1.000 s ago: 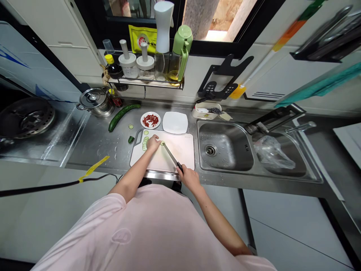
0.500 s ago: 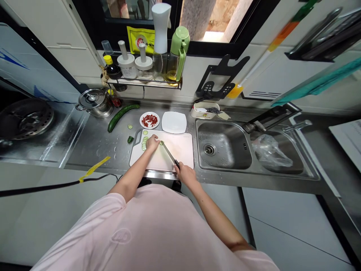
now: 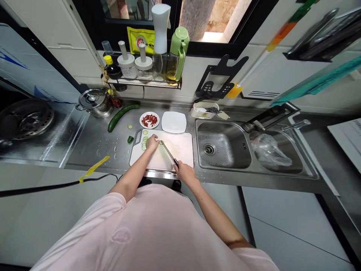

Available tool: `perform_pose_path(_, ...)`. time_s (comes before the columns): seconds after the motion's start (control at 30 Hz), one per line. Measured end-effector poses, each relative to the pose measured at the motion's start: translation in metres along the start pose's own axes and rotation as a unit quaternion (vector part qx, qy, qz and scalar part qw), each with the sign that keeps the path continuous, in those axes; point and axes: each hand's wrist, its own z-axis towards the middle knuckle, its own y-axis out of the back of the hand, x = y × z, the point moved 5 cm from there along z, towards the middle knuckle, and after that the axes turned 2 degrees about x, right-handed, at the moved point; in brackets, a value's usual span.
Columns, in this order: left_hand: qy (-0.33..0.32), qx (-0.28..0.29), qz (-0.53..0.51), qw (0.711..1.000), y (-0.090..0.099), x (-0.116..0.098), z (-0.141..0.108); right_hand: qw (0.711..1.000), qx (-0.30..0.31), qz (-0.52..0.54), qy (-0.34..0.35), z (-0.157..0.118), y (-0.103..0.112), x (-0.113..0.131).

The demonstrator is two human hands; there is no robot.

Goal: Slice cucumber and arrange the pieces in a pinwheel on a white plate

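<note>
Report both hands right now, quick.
Left hand: closed, holding a cucumber piece.
Right hand: closed, holding a kitchen knife.

Worktop (image 3: 84, 150): stainless steel, glossy, wet. Cutting board (image 3: 182, 145): white plastic, smooth, matt. Knife blade (image 3: 168, 151): bright steel; handle (image 3: 176, 162): black, plastic-looking. Sink (image 3: 222, 145): brushed steel. Pot (image 3: 94, 103): polished steel. Cucumber (image 3: 122, 117): glossy skin. Shirt (image 3: 121, 229): matt pink cloth.

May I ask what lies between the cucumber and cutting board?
The head view shows a cucumber slice and dark end piece on the steel counter between cucumber and cutting board.
</note>
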Motion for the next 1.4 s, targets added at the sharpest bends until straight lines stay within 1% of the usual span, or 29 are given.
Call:
perform_pose_path(0.23, 0.002, 0.004, -0.003, 1.000, 0.002, -0.001, -0.001, 1.000, 0.013, -0.012, -0.001, -0.010, 0.004, -0.006)
perform_pose_path(0.37, 0.005, 0.007, 0.000, 1.000, 0.003, -0.002, -0.002, 0.999, 0.026, -0.012, -0.014, -0.017, 0.002, -0.011)
perform_pose_path(0.47, 0.008, 0.008, 0.001, 1.000, 0.004, -0.002, -0.002, 1.000, 0.027, -0.005, -0.010, -0.019, -0.001, -0.014)
perform_pose_path(0.67, 0.009, 0.010, 0.004, 1.000, 0.003, -0.002, -0.001, 0.999, 0.030, 0.005, -0.011, -0.014, -0.004, -0.015)
perform_pose_path(1.03, 0.004, 0.010, 0.008, 1.000, -0.001, 0.001, 0.002, 1.000, 0.023, 0.008, -0.007, 0.002, 0.003, -0.002)
perform_pose_path(1.2, 0.006, 0.010, 0.009, 1.000, 0.000, 0.000, 0.002, 1.000, 0.017, 0.008, -0.004, 0.000, 0.001, -0.003)
perform_pose_path(1.4, 0.012, 0.014, 0.007, 1.000, 0.000, 0.000, 0.002, 1.000, 0.026, 0.006, -0.004, -0.010, -0.005, -0.012)
